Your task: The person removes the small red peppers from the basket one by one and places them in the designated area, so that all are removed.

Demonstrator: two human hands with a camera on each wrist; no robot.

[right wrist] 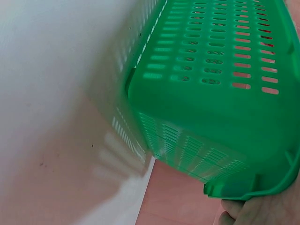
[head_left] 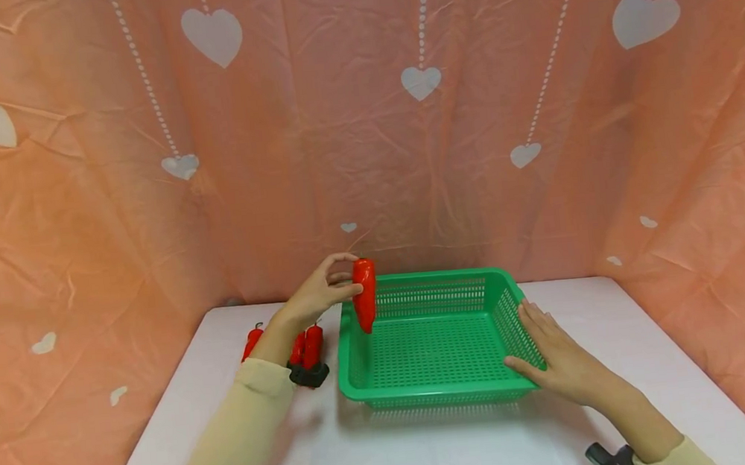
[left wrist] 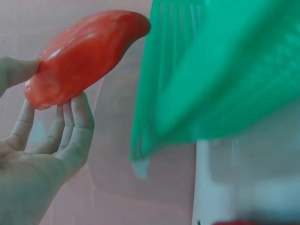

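Red and glossy, the pepper (head_left: 364, 294) hung tip-down from the left hand (head_left: 316, 295), pinched between thumb and fingertips (left wrist: 75, 110) just over the near-left corner of the green basket (head_left: 438, 389). In the left wrist view the thumb pressed one flank and the fingers cupped the other, so the hold took in only the stem end. That looked a light grip on a smooth skin; the pepper could have slipped out sideways and dropped on the rim instead of inside, since it hung almost directly above the basket's left wall.

The right hand (head_left: 556, 361) lay against the basket's right wall, fingers straight and flat along the rim, thumb under the near corner; it pressed rather than grasped. A harder push from that side could have slid the light basket toward the left hand, under the pepper's tip.

Below and behind the left wrist, more peppers (head_left: 307, 346) stood on the white table (head_left: 434, 451), one pepper (head_left: 251, 342) a little apart to the outside of the forearm. A dark wrist mount (head_left: 310, 375) sat just beside them; a backward sweep of that arm could have knocked them over. The basket's inside showed nothing but mesh. Pink cloth (head_left: 141, 210) with white hearts closed the scene behind.
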